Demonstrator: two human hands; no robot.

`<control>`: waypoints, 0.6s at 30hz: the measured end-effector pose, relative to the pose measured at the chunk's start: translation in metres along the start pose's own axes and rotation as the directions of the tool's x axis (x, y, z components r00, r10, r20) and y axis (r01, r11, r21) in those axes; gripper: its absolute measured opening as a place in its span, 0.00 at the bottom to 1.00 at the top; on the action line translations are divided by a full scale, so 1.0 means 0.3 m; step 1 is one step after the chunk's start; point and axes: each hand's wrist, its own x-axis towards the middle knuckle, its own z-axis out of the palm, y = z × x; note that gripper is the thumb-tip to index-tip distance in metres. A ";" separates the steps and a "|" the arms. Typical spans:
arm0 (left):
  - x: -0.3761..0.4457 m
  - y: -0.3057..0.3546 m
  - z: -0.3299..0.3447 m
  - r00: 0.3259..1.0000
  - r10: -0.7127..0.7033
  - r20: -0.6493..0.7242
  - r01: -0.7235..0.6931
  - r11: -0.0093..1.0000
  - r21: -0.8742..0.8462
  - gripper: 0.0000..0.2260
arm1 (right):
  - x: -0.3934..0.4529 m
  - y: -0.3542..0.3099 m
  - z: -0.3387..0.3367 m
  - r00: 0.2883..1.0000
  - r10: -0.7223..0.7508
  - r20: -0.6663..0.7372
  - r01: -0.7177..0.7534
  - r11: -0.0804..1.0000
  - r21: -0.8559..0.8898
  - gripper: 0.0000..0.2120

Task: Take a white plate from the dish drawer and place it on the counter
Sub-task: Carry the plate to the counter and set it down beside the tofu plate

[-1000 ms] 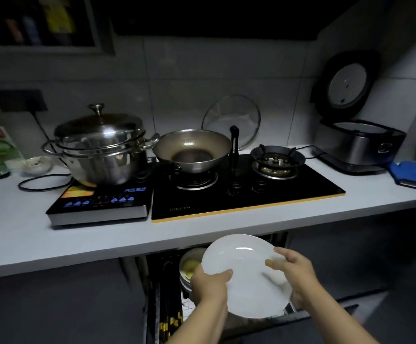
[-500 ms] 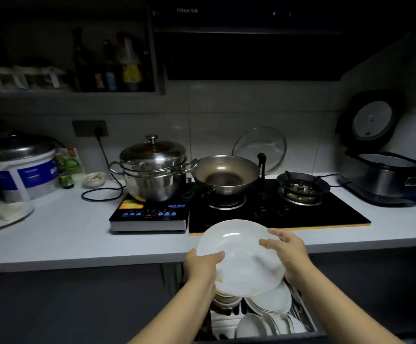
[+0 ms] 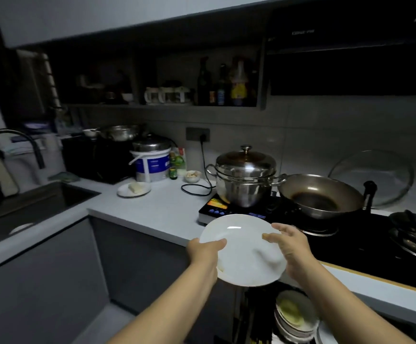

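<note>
Both hands on it, left hand (image 3: 205, 252) and right hand (image 3: 292, 247) clamped on opposite rims of the white plate (image 3: 243, 249), held level above the open dish drawer (image 3: 293, 319), near the counter (image 3: 157, 214) edge, probably for balance

The white plate (image 3: 243, 252) is higher now. Before, it hung in front of the open dish drawer (image 3: 293, 316), below the counter (image 3: 157, 214) edge. Now it is up at the counter edge, and its far rim covers the front of the black cooker (image 3: 229, 211). The left hand (image 3: 205, 252) and the right hand (image 3: 290, 249) have come up with it, each on its own side of the rim. The drawer and its stacked dishes (image 3: 292, 316) now sit below the hands. The view has also swung left, so a sink (image 3: 28, 204) shows.
</note>
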 end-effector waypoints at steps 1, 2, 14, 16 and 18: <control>-0.001 0.012 -0.029 1.000 -0.001 -0.021 0.001 1.000 -0.011 0.20 | -0.006 -0.001 0.037 1.000 0.003 0.022 -0.003 1.000 -0.011 0.23; 0.000 0.026 -0.059 0.999 -0.003 -0.037 0.002 1.000 -0.019 0.20 | -0.014 0.000 0.076 0.999 0.004 0.041 -0.003 1.000 -0.016 0.23; 0.170 0.181 -0.462 0.971 0.021 -0.240 -0.046 0.994 -0.099 0.20 | -0.013 0.025 0.607 0.971 0.019 0.240 -0.016 1.000 -0.015 0.21; 0.233 0.225 -0.539 0.966 0.026 -0.256 -0.055 0.993 -0.104 0.20 | -0.001 0.028 0.723 0.970 0.017 0.244 -0.014 1.000 -0.017 0.19; 0.276 0.266 -0.595 0.967 0.041 -0.253 -0.067 0.993 -0.097 0.19 | 0.002 0.026 0.806 0.969 0.025 0.248 -0.020 1.000 -0.023 0.19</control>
